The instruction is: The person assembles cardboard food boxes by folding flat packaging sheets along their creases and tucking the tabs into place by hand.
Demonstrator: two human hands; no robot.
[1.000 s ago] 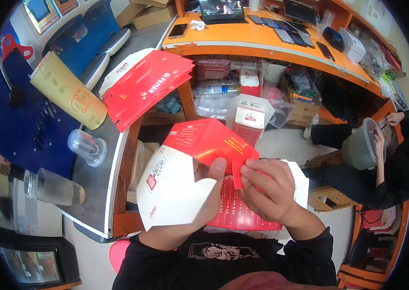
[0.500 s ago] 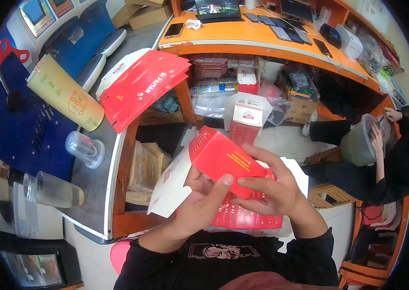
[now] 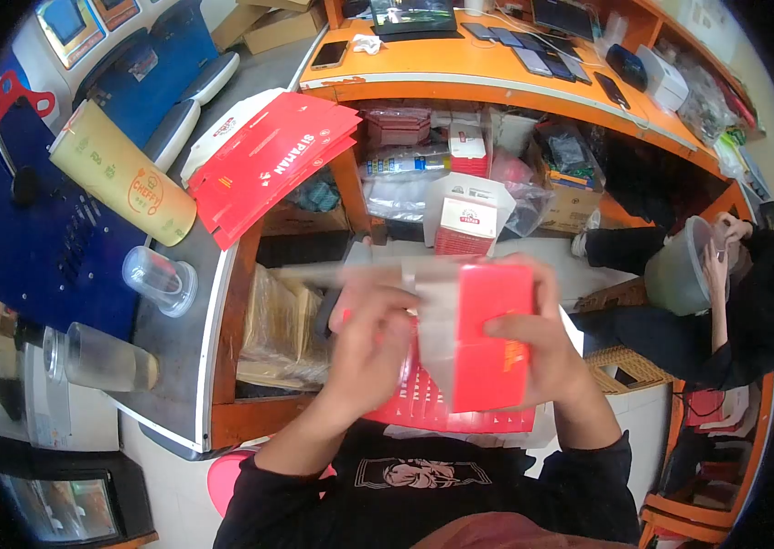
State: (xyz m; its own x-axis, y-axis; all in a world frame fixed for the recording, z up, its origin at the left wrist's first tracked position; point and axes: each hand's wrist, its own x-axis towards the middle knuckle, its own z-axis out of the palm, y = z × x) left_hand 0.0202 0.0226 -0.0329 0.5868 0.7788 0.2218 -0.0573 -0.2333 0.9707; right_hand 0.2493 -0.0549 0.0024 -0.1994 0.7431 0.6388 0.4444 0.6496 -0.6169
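Your right hand (image 3: 550, 352) clamps its fingers on a red-and-white cardboard carton (image 3: 487, 380), partly folded, pale flaps unclosed. Your left hand's (image 3: 359, 352) blurred fingers: cannot tell. Red printed cardboard sheets (image 3: 281, 156) lie flat, unassembled.

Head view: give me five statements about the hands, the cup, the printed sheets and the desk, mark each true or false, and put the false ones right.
1. The right hand grips the red carton. True.
2. The yellow cup is on the orange desk. False: it is on the dark counter.
3. The red printed sheets are beside the yellow cup. True.
4. The phone near the white tissue is on the floor. False: it lies on the orange desk.
5. At the right, another person's hand is on a tub. True.
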